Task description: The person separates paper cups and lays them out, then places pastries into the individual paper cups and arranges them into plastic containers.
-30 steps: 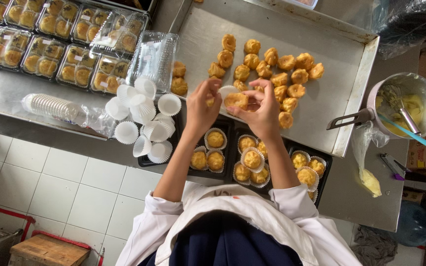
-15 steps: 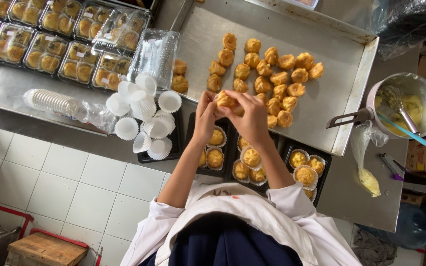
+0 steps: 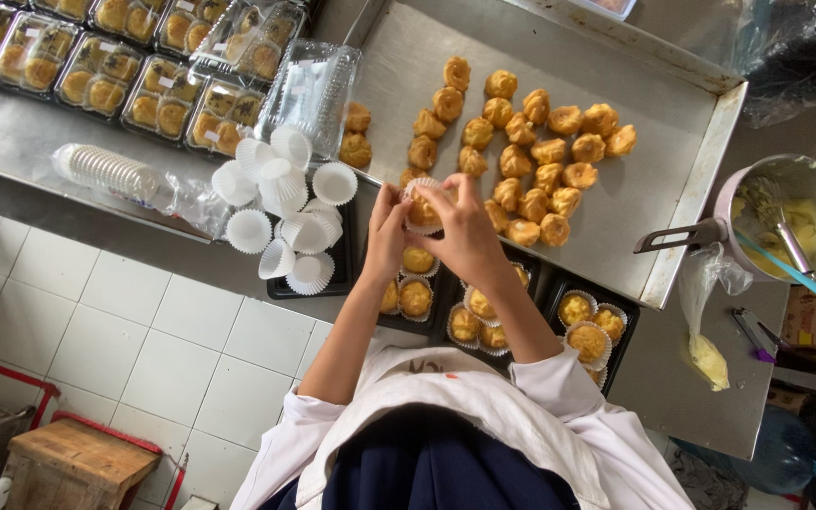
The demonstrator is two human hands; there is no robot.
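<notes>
**Golden puff held in a white paper cup over the black trays**

Golden-brown and round, one cream puff (image 3: 422,210) sits in a white paper cup between both hands, just above the near edge of the big steel baking tray (image 3: 672,123). The left hand (image 3: 386,231) pinches the cup's left side with thumb and fingertips drawn together. The right hand (image 3: 465,231) curls over the puff from the other side, fingers closed on the cup's rim, so both hands grip the same piece.

On the steel tray, beyond the hands, lies a loose heap of bare puffs (image 3: 531,142). Against the tray's near edge, under the wrists, stand black plastic trays (image 3: 559,326) already holding puffs in paper cups. Left of the steel tray, loose empty paper cups (image 3: 285,208) are scattered in a pile, with a sleeved stack of cups (image 3: 110,172) further left and a stack of clear plastic lids (image 3: 312,85) just beside the tray's left wall. Beyond those, rows of packed clear boxes (image 3: 96,66) run along the counter.

Right of the steel tray stands a metal pot (image 3: 809,189) of pale yellow cream with utensils in it, and a piping bag (image 3: 710,331) lies near the tray's right corner.
</notes>
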